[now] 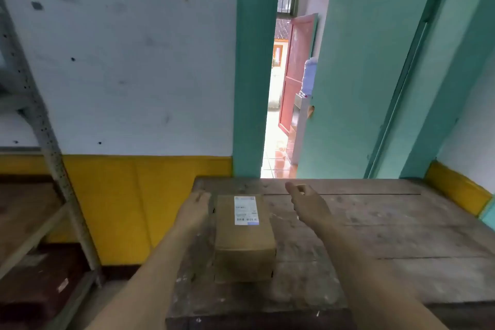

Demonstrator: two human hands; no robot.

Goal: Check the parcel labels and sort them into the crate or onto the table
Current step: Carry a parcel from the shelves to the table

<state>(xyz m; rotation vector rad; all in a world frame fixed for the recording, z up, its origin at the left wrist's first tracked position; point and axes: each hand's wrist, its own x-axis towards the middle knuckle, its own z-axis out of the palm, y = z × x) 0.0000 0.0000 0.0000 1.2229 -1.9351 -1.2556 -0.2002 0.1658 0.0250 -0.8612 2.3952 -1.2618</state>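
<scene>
Head view: a cardboard parcel (245, 236) lies flat on the wooden table (388, 222), its long axis running from 6 to 12 o'clock, with the white label (246, 210) face up at the far end. The left hand (194, 209) sits just beside the parcel at its 9 o'clock, fingers loose, holding nothing. The right hand (308, 201) hovers apart at 2 o'clock, empty, fingers half curled. The left is nearer. No crate is identifiable in view.

Brown parcel (245, 238) with white label (246, 210), grey-brown table (388, 222), teal door (356, 75), yellow-banded wall (134, 195).
</scene>
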